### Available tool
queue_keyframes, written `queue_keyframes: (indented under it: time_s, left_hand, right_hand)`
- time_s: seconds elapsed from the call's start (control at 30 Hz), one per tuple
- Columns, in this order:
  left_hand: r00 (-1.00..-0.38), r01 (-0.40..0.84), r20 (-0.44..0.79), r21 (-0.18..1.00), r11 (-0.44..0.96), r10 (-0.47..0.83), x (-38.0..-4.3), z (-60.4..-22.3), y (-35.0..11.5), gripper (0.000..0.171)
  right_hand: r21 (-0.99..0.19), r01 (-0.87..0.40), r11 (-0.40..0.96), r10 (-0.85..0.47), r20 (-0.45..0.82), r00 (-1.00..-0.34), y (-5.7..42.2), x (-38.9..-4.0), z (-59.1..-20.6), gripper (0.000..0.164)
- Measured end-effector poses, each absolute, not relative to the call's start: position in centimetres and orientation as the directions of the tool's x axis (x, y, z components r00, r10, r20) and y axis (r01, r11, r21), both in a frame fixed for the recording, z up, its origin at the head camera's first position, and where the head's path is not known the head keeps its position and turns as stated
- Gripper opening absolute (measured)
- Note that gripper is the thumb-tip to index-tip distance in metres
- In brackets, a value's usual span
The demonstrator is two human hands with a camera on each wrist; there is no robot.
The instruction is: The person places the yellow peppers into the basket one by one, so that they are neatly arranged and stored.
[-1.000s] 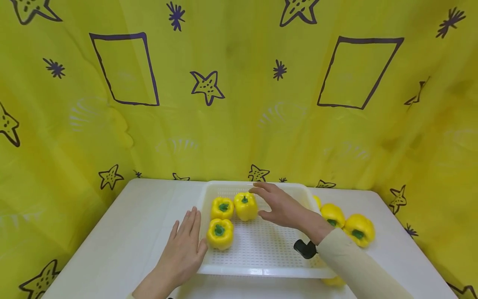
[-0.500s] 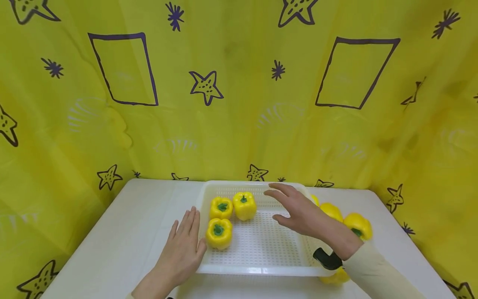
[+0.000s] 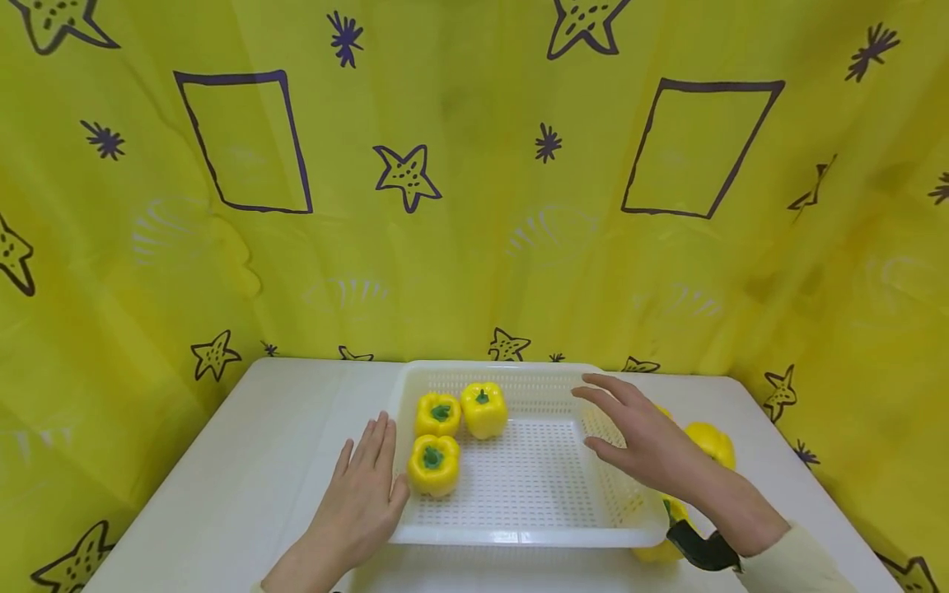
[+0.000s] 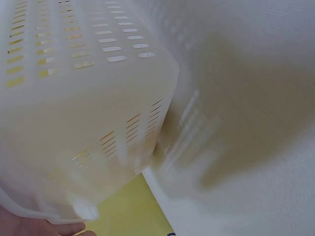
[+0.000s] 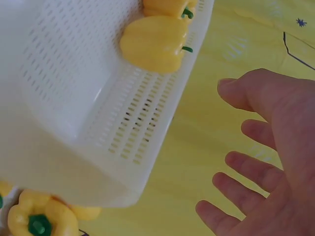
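A white perforated plastic basket (image 3: 519, 537) stands on the table. Inside, at its left end, sit three yellow bell peppers with green stems: a back-left pepper (image 3: 437, 416), a pepper to its right (image 3: 484, 412) and a front one (image 3: 433, 466). My left hand (image 3: 363, 494) lies along the basket's left rim with straight fingers; in the left wrist view some of its fingers (image 4: 37, 227) show at the rim. Over the basket's right side hovers my right hand (image 3: 645, 428), fingers spread and holding nothing. The right wrist view shows that hand (image 5: 280, 142) apart from the basket (image 5: 98, 172).
More yellow bell peppers lie on the table right of the basket, among them one pepper (image 3: 710, 443) behind my right forearm and another (image 3: 660, 550) by the near right corner. The white table (image 3: 245, 445) meets a yellow patterned curtain (image 3: 474, 272) at the back.
My right hand has moved right, away from the back-right pepper in the basket, towards the basket's right side. The left hand and the three peppers inside stay where they were.
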State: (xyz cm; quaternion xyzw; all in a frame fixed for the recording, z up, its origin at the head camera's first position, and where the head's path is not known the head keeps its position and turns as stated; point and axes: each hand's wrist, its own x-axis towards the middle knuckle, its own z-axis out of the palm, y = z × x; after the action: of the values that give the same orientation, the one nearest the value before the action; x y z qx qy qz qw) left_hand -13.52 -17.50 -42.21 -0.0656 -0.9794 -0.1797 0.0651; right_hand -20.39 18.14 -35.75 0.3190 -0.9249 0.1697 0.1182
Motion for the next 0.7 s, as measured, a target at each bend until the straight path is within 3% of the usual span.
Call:
queue_keyframes:
  time_s: [0.33,0.7]
  left_hand:
    - [-0.987,0.142,0.126,0.348,0.927,0.104,-13.7,-42.1,-17.4,0.067]
    - [-0.986,0.144,0.135,0.348,0.927,0.102,-13.7,-42.2,-17.4,0.067]
  right_hand:
    - [-0.253,-0.558,0.790,-0.483,0.302,-0.822,20.4,-19.0,-35.6,0.056]
    - [-0.248,-0.533,0.809,-0.441,0.342,-0.830,22.6,-17.9,-36.0,0.057]
